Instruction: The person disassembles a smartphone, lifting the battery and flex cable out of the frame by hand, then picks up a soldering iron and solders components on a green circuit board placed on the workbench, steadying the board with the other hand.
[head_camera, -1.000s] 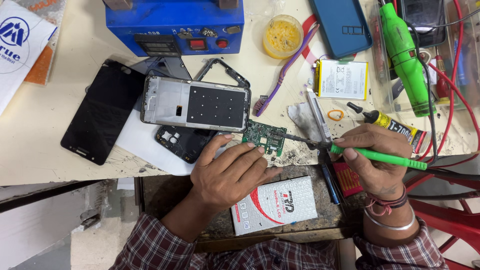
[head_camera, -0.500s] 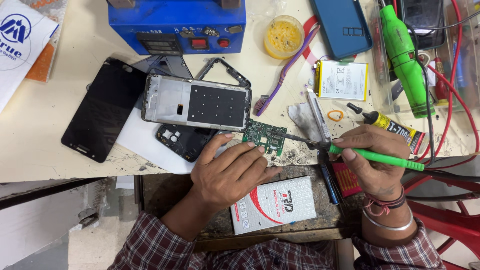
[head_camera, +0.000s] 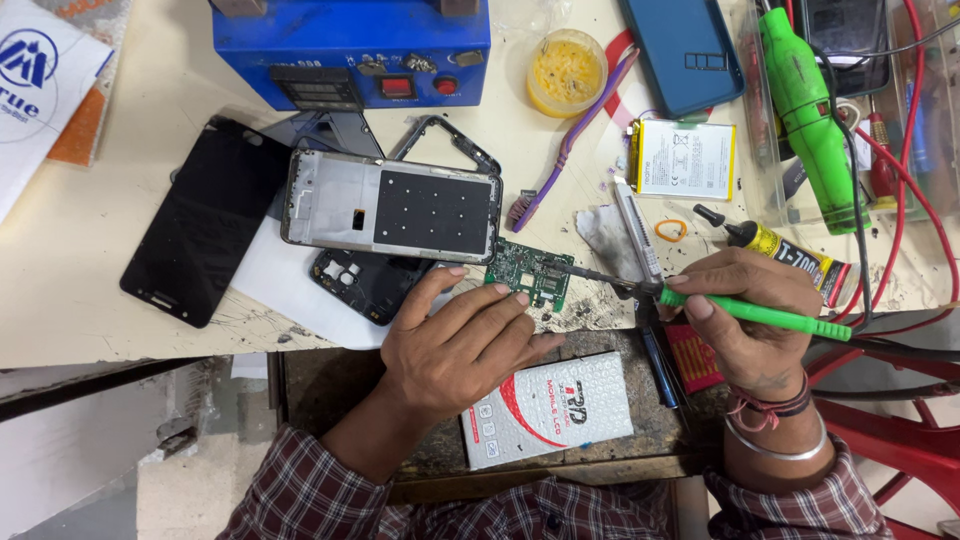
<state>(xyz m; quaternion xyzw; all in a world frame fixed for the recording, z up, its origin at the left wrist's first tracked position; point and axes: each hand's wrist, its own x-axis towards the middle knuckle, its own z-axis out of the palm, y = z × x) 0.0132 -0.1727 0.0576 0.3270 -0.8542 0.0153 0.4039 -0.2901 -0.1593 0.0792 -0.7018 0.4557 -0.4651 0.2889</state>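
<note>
Two hands work at the surface edge; little has shifted over the last second, so the soldering continues. Left hand fingers lie flat, steadying the green circuit board. Right hand fingers close around the green soldering iron, tip on the board.

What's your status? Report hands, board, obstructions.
Left hand pins green circuit board at bench edge. Right hand grips green soldering iron, tip on board. Phone frame close alongside, nothing blocking.
</note>
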